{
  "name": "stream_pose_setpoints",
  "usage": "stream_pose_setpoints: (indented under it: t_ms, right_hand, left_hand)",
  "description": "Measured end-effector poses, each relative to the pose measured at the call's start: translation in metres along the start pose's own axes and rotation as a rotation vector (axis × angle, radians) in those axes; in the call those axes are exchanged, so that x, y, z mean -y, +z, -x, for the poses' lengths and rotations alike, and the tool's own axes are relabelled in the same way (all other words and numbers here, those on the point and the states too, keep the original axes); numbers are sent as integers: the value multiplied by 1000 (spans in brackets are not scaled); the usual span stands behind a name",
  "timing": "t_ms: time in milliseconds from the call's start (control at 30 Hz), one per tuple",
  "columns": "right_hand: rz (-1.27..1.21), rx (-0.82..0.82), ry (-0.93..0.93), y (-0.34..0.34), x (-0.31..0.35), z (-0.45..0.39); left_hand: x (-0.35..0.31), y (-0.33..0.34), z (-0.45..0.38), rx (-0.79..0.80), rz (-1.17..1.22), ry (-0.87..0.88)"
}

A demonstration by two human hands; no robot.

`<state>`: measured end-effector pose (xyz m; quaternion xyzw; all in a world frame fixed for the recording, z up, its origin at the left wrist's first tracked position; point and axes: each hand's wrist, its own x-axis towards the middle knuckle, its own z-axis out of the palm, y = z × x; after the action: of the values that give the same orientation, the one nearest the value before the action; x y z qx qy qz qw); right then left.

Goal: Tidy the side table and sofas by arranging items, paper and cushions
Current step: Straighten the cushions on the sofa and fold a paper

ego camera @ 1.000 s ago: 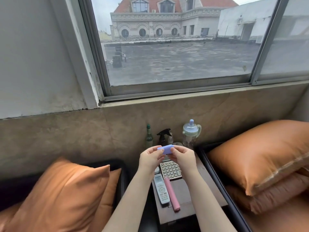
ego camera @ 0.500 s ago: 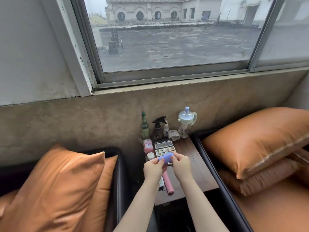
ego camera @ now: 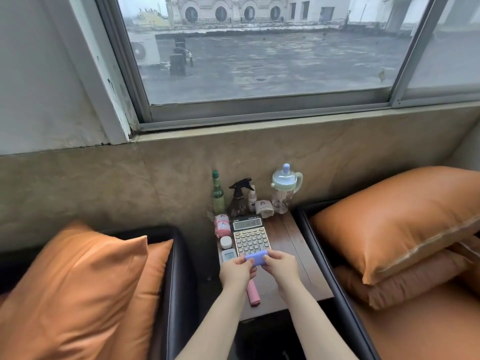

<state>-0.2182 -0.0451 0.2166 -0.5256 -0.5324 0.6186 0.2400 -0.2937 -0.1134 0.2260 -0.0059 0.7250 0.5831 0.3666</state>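
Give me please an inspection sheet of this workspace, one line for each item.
Surface: dark wooden side table between two sofas.
Job's things: calculator, remote, pink tube, orange cushions.
Clutter: green bottle, spray bottle, sippy cup, pink jar, white cap.
Grip: left hand and right hand both pinch a blue block.
Cables: nothing seen.
Surroundings: window, stone wall.

Grey-framed window [ego camera: 259, 61] above stained wall [ego camera: 104, 183]

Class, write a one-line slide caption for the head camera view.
Both hands, left and right, hold a small blue block over the side table, near a calculator.
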Motion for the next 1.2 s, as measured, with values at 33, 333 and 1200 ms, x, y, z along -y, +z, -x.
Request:
stream_pose_setpoints:
  t_ms: [33,333,1200]
  right_hand:
    - [-36,27,30,-3,0,-8]
    - [-73,-30,160,-33,-19,-109]
    - [184,-280,63,35,-81,-390]
  left_hand:
    - [-1,5,-7,-12,-3,-5]
    - [17,71,-81,90,-179,-45]
    - [90,145,-287,302,-1538,838]
